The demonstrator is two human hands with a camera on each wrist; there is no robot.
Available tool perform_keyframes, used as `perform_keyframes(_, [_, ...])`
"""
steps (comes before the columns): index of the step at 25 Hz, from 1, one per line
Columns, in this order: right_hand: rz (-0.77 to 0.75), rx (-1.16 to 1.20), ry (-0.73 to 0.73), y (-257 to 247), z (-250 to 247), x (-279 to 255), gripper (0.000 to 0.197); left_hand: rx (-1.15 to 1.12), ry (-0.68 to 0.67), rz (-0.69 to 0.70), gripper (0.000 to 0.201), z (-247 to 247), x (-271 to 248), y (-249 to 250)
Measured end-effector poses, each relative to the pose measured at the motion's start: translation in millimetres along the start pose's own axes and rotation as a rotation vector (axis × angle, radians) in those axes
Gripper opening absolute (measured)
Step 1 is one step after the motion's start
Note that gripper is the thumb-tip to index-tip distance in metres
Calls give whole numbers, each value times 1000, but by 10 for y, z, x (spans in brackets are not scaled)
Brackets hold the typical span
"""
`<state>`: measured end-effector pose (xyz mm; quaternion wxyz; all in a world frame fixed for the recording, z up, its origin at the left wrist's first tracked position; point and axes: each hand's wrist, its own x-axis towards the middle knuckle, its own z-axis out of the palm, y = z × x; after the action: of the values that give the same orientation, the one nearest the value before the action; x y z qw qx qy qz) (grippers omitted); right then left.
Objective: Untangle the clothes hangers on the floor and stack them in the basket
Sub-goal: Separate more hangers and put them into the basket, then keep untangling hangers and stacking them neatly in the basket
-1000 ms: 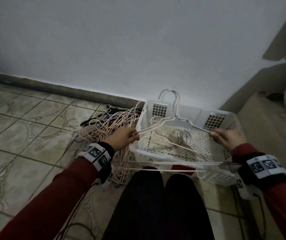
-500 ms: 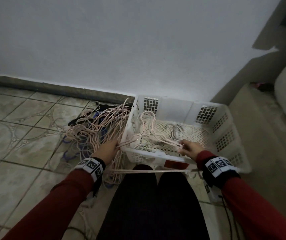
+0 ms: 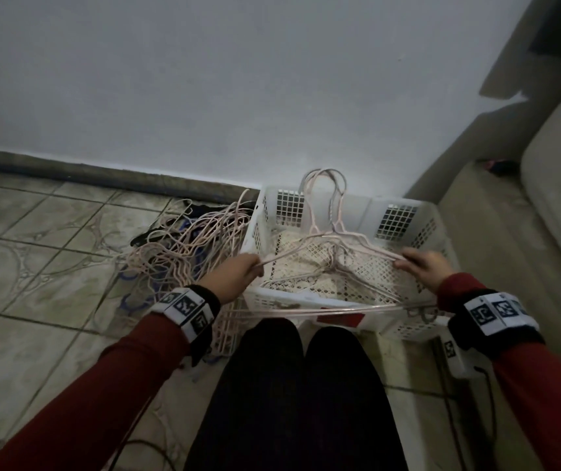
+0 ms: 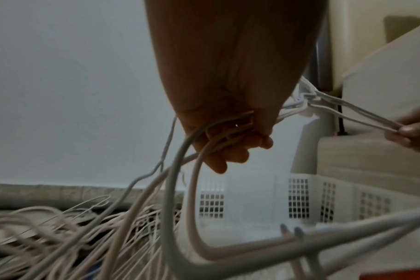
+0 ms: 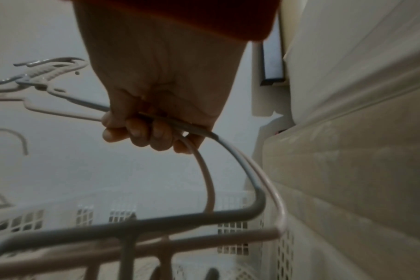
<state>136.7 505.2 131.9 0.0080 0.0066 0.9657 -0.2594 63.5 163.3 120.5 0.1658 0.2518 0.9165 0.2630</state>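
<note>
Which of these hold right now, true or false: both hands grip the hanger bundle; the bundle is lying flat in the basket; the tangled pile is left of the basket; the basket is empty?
1. Both the left hand and the right hand grip the hanger bundle. True.
2. The bundle lies flat in the basket. False: it is held above it, hooks toward the wall.
3. The tangled pile lies left of the basket. True.
4. The basket is empty. False: hangers already lie on its bottom.

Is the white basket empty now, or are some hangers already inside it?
Not empty. A few pale hangers lie on the mesh floor of the white basket.
</note>
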Motion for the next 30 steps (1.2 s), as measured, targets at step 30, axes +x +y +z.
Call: perform_keyframes(30, [580, -105, -616, 1178, 453, 1482, 29, 423, -546, -165, 31, 513, 2454, 347])
